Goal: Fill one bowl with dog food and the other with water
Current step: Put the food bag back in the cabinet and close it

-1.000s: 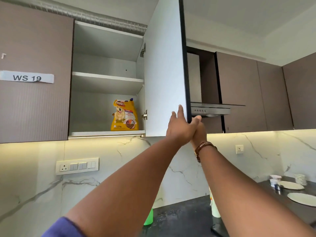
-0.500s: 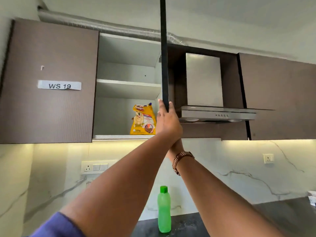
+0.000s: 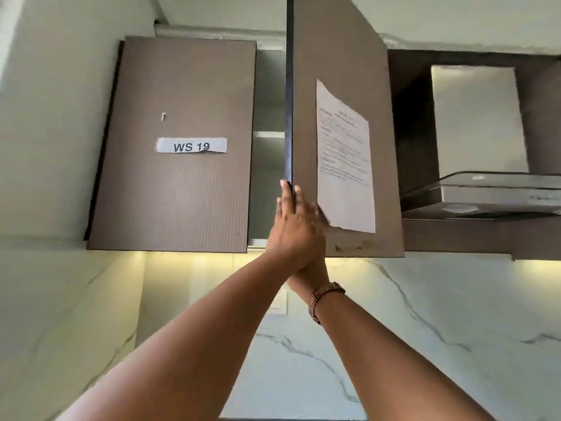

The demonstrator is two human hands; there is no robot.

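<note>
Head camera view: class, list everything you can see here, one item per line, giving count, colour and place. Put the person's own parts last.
Cabinet door with WS 19 label: one, brown, upper left, shut.
Partly open cabinet door: one, brown, centre.
Printed sheet: one, white, stuck on the open door.
Cabinet interior: grey, seen through the gap; contents hidden.
Range hood: one, steel, right.
Marble wall: white, veined, below the cabinets.
Wristwatch: one, brownish, right wrist.
Left hand: on the open door's edge.
Right hand: mostly hidden behind the left.
</note>
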